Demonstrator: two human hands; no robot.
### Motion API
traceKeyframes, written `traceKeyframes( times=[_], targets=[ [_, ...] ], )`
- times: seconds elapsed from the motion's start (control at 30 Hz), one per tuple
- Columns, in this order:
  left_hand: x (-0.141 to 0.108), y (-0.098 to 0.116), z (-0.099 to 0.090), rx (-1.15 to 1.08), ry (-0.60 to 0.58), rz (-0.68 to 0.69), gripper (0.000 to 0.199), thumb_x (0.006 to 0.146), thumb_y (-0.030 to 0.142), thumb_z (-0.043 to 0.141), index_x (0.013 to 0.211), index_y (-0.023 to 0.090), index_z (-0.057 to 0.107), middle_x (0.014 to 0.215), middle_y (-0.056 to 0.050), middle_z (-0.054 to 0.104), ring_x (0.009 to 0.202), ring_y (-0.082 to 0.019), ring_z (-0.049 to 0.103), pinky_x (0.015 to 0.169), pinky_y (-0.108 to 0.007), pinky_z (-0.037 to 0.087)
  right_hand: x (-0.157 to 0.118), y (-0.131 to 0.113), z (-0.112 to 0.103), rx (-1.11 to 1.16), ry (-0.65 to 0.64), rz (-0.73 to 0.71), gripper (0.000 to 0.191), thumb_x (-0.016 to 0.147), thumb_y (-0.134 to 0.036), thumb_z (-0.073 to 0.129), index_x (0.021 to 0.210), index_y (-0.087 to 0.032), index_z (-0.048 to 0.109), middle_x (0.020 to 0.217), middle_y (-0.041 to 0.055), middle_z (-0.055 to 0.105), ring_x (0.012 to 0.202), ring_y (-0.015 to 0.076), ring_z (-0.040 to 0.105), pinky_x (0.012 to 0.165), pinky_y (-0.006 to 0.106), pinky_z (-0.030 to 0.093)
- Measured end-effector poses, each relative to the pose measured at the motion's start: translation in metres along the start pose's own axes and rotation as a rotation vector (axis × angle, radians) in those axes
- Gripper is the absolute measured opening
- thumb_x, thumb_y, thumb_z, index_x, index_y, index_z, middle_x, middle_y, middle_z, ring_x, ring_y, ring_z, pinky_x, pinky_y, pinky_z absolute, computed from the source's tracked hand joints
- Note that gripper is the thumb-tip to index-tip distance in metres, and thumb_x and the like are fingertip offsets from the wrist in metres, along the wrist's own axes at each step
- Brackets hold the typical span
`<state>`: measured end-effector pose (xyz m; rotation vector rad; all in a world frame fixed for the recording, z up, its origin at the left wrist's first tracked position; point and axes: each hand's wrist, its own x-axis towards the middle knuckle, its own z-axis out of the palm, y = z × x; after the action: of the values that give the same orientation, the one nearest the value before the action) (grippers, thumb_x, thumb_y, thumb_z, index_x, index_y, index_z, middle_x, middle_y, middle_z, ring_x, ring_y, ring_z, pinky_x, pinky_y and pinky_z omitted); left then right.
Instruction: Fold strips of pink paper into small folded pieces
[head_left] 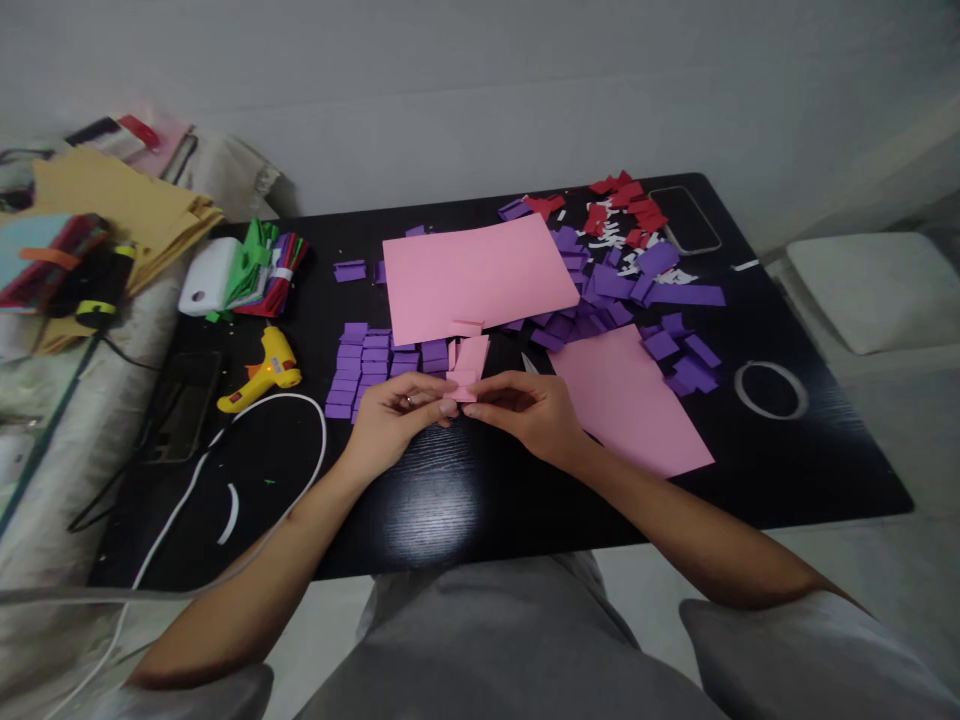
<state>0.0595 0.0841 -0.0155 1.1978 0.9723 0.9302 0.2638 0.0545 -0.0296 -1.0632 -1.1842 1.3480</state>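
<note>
My left hand (397, 412) and my right hand (536, 412) meet at the table's middle, pinching a small folded piece of pink paper (462, 388) between fingertips and thumbs. Just beyond it lie a pink paper strip (472, 353) and another small pink piece (466, 327). A large pink sheet (476, 278) rests farther back, and a second pink sheet (628, 405) is beside my right forearm. Close to my right hand a pointed blade tip (529, 364) shows; the rest is hidden. Folded purple paper pieces (352, 372) sit in rows beyond my left hand.
Left on the black table (675, 510) are a yellow glue gun (266, 370), a white cable (321, 440) passing over my left forearm, and coloured bundles (274, 275). Loose purple pieces (600, 290), red pieces (637, 210) and a tape ring (770, 390) lie right.
</note>
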Motion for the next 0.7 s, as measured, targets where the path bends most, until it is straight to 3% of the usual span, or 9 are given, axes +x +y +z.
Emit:
traceKeyframes(
  times=[0.3,0.7],
  targets=[
    [-0.0006,-0.0033,-0.0020,0.033,0.031,0.013,0.024,0.071,0.028,0.093,0.090,0.018,0.083,0.070,-0.004,0.079,0.062,-0.016,0.074,0.065,-0.028,0.063,-0.0009,-0.0018,-0.0007,-0.025,0.012,-0.063,0.015,0.078,-0.032,0.089,0.092,-0.028,0.083,0.094,0.0006,0.083,0.089,0.0211,0.079,0.090,0.039,0.067],
    [-0.0028,-0.0031,-0.0023,0.104,0.053,0.127,0.020,0.072,0.026,0.091,0.090,0.019,0.084,0.084,-0.006,0.081,0.067,-0.014,0.074,0.070,-0.028,0.064,-0.0016,-0.0009,-0.0011,-0.046,-0.002,-0.060,0.015,0.079,-0.028,0.088,0.093,-0.027,0.083,0.095,0.0002,0.084,0.090,0.0197,0.080,0.089,0.036,0.067]
  ],
)
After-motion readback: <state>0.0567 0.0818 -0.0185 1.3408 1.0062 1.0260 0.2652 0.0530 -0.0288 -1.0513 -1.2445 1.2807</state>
